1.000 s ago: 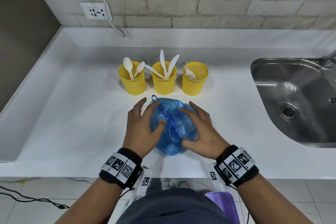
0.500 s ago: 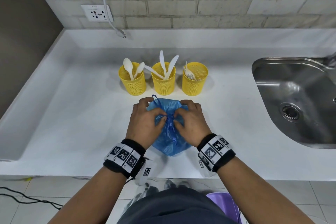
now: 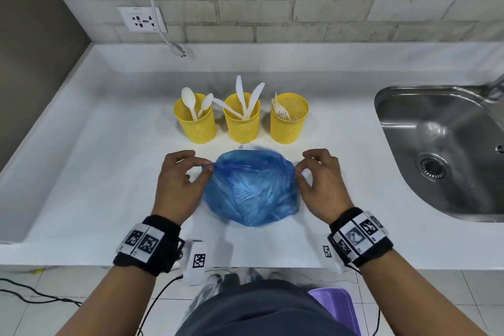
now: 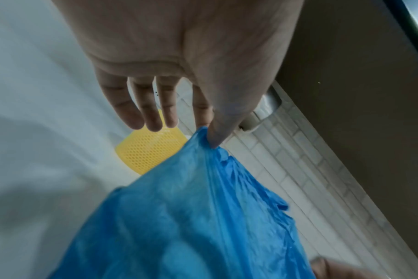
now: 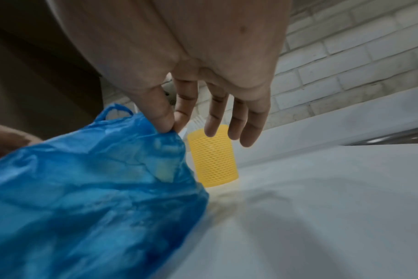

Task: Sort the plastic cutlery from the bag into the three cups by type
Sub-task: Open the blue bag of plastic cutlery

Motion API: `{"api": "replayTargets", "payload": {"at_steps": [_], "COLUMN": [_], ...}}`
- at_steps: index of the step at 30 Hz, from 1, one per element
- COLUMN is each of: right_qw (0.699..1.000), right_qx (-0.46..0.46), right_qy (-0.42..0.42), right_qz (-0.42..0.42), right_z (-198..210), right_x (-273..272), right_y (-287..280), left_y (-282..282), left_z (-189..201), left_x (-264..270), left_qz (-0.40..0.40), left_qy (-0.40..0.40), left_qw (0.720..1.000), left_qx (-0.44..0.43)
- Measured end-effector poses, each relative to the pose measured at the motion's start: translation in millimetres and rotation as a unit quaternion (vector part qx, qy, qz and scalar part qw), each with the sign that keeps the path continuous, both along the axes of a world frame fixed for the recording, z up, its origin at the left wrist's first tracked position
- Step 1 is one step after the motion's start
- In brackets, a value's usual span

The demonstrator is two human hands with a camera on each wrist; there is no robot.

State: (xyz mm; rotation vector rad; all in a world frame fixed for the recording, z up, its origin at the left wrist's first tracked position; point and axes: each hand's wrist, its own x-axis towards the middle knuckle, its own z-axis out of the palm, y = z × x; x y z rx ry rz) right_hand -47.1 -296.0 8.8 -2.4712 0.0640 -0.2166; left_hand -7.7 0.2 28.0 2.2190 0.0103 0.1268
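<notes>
Both hands are seen at the mouth of a blue plastic bag (image 3: 252,188) on a white countertop (image 3: 95,172). By the left hand (image 3: 180,182), at 9 o'clock of the bag, the rim is pinched between thumb and forefinger, the other fingers left loosely spread; the same pinch is made by the right hand (image 3: 321,182) at 3 o'clock, and the rim is drawn taut between them.

Three yellow perforated cups are lined up at 12 o'clock of the bag, just beyond it. White spoons (image 3: 191,102) are held in the left cup (image 3: 197,124), knives (image 3: 245,98) in the middle cup (image 3: 242,122), and forks (image 3: 282,113) in the right cup (image 3: 289,124). What remains inside the bag cannot be made out through the film. A steel sink (image 3: 441,150) is set into the counter at 3 o'clock, well apart from the bag.

Risks are judged as follows. The thin film could be torn at the two pinch points if the rim is pulled wider with force. The bag could be dragged forward into the cups, which stand close and look light, and one could be toppled and the sorted pieces mixed. Should the bag be tipped while open, loose cutlery could be spilled over the counter's near edge, at 6 o'clock, onto the floor.
</notes>
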Motion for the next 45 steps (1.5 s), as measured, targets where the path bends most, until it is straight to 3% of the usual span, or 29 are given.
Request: {"api": "replayTargets", "payload": {"at_steps": [8, 13, 16, 20, 23, 25, 28, 31, 33, 36, 38, 42, 45], "right_qw": [0.995, 0.992, 0.994, 0.978, 0.935, 0.918, 0.924, 0.95, 0.959, 0.947, 0.952, 0.974, 0.991], "right_qx": [0.074, 0.079, 0.088, 0.206, 0.354, 0.396, 0.379, 0.307, 0.273, 0.311, 0.304, 0.215, 0.102], "right_qy": [0.053, 0.096, 0.066, 0.005, -0.003, -0.025, -0.04, -0.019, 0.013, 0.043, 0.009, -0.071, -0.086], "right_qz": [-0.037, -0.024, -0.004, -0.024, -0.019, 0.006, 0.037, 0.054, 0.071, 0.068, 0.039, -0.028, -0.018], "right_z": [3.3, 15.4, 17.7, 28.8, 42.5, 44.8, 34.8, 19.8, 14.8, 22.7, 35.7, 66.0, 80.6], "right_x": [-12.3, 3.1, 10.0, 5.7, -6.2, -16.1, -32.4, -47.9, -58.2, -67.8, -65.9, -42.3, -17.2], "right_y": [-6.1, 21.9, 30.0, 23.8, 13.8, 3.4, -11.9, -26.4, -35.5, -42.2, -39.5, -19.2, 4.1], "left_y": [6.7, -25.9, -35.6, -30.3, -17.7, -5.5, 12.6, 27.3, 37.5, 51.2, 53.4, 32.0, -0.6], "left_z": [-0.3, 9.2, 16.0, 34.2, 46.3, 49.6, 47.7, 42.6, 40.4, 49.8, 59.0, 73.3, 85.7], "left_x": [-1.6, 6.6, 10.8, 7.6, 1.2, -4.7, -15.3, -28.3, -37.5, -48.6, -47.6, -37.9, -30.0], "left_qz": [0.012, -0.053, -0.059, -0.01, 0.028, 0.053, 0.106, 0.128, 0.087, 0.024, 0.031, 0.053, -0.002], "left_qy": [0.07, 0.068, 0.026, 0.006, 0.003, 0.002, 0.035, 0.109, 0.178, 0.225, 0.179, 0.007, -0.151], "left_qw": [0.997, 0.992, 0.994, 1.0, 0.997, 0.993, 0.975, 0.956, 0.953, 0.946, 0.961, 0.999, 0.977], "left_qx": [-0.031, 0.087, 0.088, -0.01, -0.073, -0.108, -0.194, -0.241, -0.228, -0.234, -0.21, -0.006, 0.153]}}
